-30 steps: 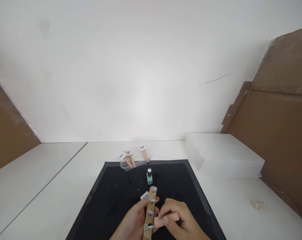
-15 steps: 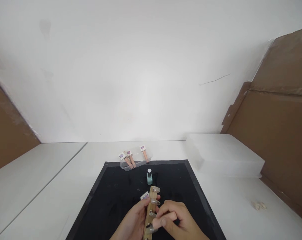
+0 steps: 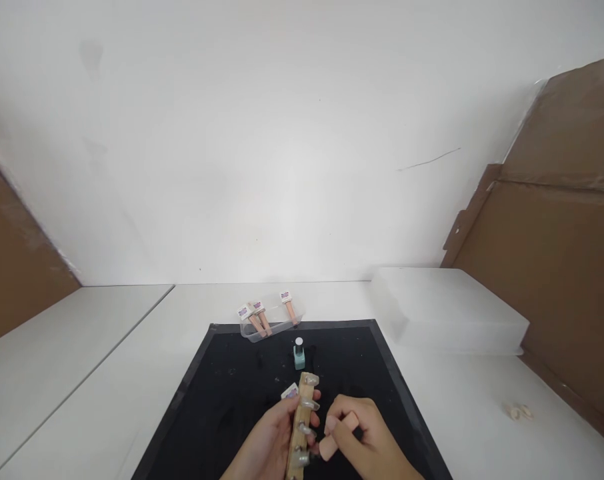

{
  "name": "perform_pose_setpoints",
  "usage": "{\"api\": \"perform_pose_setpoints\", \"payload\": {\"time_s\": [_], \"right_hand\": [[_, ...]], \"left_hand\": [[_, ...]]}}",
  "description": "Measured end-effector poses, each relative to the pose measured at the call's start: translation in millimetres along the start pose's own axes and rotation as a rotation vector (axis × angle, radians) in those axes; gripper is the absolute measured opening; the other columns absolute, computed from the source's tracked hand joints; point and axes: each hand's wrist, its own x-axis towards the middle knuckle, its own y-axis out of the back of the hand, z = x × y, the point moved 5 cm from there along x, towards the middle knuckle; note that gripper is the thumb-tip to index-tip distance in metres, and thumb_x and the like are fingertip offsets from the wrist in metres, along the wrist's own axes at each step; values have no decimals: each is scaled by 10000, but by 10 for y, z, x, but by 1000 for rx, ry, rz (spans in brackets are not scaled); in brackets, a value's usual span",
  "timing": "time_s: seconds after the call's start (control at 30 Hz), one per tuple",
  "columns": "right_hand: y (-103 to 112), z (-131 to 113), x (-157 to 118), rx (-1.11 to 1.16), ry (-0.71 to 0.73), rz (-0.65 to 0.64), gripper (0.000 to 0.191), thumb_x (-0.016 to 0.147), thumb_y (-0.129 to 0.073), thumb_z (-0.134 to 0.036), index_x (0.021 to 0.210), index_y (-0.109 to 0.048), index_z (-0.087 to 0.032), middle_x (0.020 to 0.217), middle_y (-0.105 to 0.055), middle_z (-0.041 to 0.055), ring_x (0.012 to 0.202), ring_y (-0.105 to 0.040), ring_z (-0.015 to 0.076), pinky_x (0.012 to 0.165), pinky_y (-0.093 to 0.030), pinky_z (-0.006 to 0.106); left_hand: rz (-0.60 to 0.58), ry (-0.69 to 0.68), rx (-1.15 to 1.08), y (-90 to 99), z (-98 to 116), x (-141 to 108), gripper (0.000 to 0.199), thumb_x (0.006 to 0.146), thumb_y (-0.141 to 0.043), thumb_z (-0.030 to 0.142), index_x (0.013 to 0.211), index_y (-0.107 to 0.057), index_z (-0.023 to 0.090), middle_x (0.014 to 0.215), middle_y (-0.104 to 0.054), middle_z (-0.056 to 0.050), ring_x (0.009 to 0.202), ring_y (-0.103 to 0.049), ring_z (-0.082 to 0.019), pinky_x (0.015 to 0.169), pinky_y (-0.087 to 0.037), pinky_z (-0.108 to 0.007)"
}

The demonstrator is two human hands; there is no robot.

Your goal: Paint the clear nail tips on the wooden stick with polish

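My left hand (image 3: 275, 430) grips a narrow wooden strip (image 3: 299, 433) that stands at a slant over the black mat. Clear nail tips (image 3: 309, 404) are fixed along the strip, jutting out to the right. In my right hand (image 3: 365, 437), a small pale pink block (image 3: 332, 445) is pinched between thumb and fingers. Its lower left end sits just right of the strip, apart from the nail tips. Beyond the strip stands a teal nail polish bottle (image 3: 299, 359) with a dark cap, light on top. A white label card (image 3: 290, 391) shows beside my left thumb, partly hidden.
A clear shallow tray (image 3: 282, 327) at the mat's far edge holds 3 pink sticks with white labels. On the right stands a translucent plastic box (image 3: 449, 313). Small pale curled pieces (image 3: 519, 412) lie nearer on the white table. Cardboard panels (image 3: 557, 267) flank the workspace.
My right hand has drawn the pink block slightly down and right, away from the nail tips, and tilted it more. My left hand and the strip stay nearly in place.
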Motion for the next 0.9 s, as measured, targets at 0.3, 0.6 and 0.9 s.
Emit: {"api": "perform_pose_setpoints", "payload": {"time_s": [0.3,0.6,0.9], "right_hand": [[97,-62,-36,-22,6,124,347,863,-433,-333,571,-529,-172,483,-645,25,445,-549,141,478,-426,229],[31,-258,-51,-43,245,-9,133,761,-504,-135,722,-627,-170,612,-559,11,571,-538,138,577,-424,232],[-39,-187,-33,1,245,-104,152,719,-521,-110,756,-652,-176,685,-549,28,618,-548,150,583,-435,244]], "left_hand": [[78,31,-37,40,-27,5,341,772,-461,304,1049,-505,111,636,-544,12,519,-506,-90,607,-430,-256],[127,58,-52,35,-19,-5,293,780,-446,314,990,-522,124,609,-527,27,481,-486,-76,497,-382,-212],[99,44,-54,40,-21,3,294,776,-454,301,985,-527,107,606,-532,17,458,-483,-75,476,-361,-204]]}}
